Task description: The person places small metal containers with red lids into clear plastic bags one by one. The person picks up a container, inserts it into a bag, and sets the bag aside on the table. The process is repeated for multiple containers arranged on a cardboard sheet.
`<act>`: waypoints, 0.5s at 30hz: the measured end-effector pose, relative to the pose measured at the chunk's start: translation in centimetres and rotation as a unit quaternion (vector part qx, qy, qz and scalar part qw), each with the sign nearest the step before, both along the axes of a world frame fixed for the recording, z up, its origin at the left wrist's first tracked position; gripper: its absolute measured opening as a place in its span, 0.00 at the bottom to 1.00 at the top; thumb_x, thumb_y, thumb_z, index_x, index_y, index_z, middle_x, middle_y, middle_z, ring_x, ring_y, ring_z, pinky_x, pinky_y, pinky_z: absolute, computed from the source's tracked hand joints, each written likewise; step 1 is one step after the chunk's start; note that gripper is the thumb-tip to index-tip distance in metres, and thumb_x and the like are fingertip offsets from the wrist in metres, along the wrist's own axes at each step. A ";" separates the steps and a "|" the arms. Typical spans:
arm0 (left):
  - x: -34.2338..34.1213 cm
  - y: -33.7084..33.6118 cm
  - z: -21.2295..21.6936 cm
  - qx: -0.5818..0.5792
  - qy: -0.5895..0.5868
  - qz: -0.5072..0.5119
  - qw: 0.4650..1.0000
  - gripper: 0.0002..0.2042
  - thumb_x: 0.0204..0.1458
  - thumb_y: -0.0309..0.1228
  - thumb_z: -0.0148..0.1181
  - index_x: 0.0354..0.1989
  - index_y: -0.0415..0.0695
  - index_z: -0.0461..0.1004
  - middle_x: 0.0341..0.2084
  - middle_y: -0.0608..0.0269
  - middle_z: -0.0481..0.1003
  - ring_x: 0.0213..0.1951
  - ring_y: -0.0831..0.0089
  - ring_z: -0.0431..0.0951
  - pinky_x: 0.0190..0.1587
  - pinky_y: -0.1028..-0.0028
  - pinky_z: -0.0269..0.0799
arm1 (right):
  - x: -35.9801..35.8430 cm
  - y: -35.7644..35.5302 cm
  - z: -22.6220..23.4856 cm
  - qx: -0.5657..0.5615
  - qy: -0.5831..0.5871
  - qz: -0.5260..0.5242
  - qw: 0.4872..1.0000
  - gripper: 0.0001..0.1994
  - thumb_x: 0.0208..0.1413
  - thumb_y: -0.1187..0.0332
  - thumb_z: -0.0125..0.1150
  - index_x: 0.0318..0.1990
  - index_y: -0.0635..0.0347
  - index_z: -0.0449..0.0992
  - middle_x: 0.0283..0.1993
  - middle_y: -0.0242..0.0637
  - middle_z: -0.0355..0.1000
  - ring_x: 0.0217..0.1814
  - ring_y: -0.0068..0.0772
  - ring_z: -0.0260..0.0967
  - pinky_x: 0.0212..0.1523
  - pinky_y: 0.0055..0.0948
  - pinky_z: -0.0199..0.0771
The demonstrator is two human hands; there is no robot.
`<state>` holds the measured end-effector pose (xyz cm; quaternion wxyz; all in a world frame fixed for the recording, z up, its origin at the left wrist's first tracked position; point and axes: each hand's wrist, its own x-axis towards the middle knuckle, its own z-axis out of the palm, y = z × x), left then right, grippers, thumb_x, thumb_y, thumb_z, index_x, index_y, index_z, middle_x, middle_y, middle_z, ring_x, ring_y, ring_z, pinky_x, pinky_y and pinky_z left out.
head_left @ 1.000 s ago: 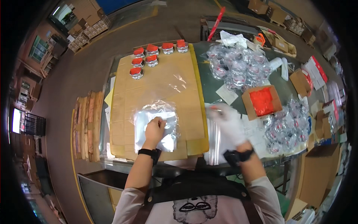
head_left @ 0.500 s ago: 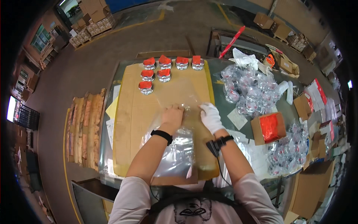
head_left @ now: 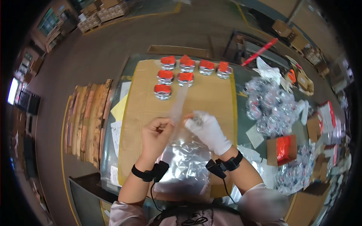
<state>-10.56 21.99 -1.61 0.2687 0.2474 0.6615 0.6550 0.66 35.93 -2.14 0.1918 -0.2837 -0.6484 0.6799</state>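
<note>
Bare, my left hand [head_left: 155, 136] pinches the edge of a clear plastic bag [head_left: 178, 105], which stands up as a narrow, blurred strip between my hands. My right hand [head_left: 209, 132], in a white glove with bare fingertips, is closed right beside the bag; what its curled fingers hold, if anything, is hidden. Under my wrists lies a pile of shiny clear bags [head_left: 184, 164] on a cardboard sheet [head_left: 137, 132]. Beyond the hands, several round silver parts with red tops stand in rows; the nearest silver part [head_left: 162, 92] is ahead of my left hand.
On the table's right are a heap of clear-wrapped parts [head_left: 268, 107], a small carton [head_left: 272, 152] with red packets and a second wrapped heap [head_left: 296, 171]. A red strip [head_left: 261, 51] sticks out at the far right. Wooden pallet boards [head_left: 87, 122] lie left of the table.
Both hands have come up off the cardboard and nearer to me. The bag that lay flat beneath them is now raised between them. The view has shifted, moving the scene rightward.
</note>
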 end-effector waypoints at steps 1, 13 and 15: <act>0.0 -0.3 0.4 0.009 -0.015 -0.004 1.000 0.04 0.56 0.25 0.63 0.36 0.39 0.79 0.25 0.69 0.77 0.27 0.87 0.73 0.28 0.84 0.66 | -1.1 -1.1 0.3 0.055 0.020 0.017 0.998 0.09 0.55 0.69 0.64 0.36 0.69 0.78 0.27 0.31 0.73 0.25 0.19 0.65 0.27 0.24 0.67; -3.0 -7.9 4.4 -0.148 0.222 0.172 0.948 0.04 0.55 0.20 0.54 0.37 0.40 0.72 0.28 0.66 0.72 0.30 0.77 0.72 0.31 0.76 0.67 | -11.4 11.0 -5.0 0.568 -0.157 0.038 0.807 0.10 0.56 0.66 0.54 0.36 0.63 0.77 0.39 0.50 0.76 0.38 0.51 0.75 0.43 0.42 0.75; -2.8 -8.0 4.6 -0.268 0.401 0.125 0.867 0.09 0.48 0.15 0.51 0.37 0.38 0.71 0.27 0.58 0.72 0.30 0.68 0.74 0.30 0.70 0.67 | -13.8 12.3 -5.6 0.589 -0.266 0.092 0.758 0.09 0.55 0.68 0.52 0.35 0.62 0.78 0.39 0.51 0.76 0.40 0.55 0.74 0.45 0.45 0.75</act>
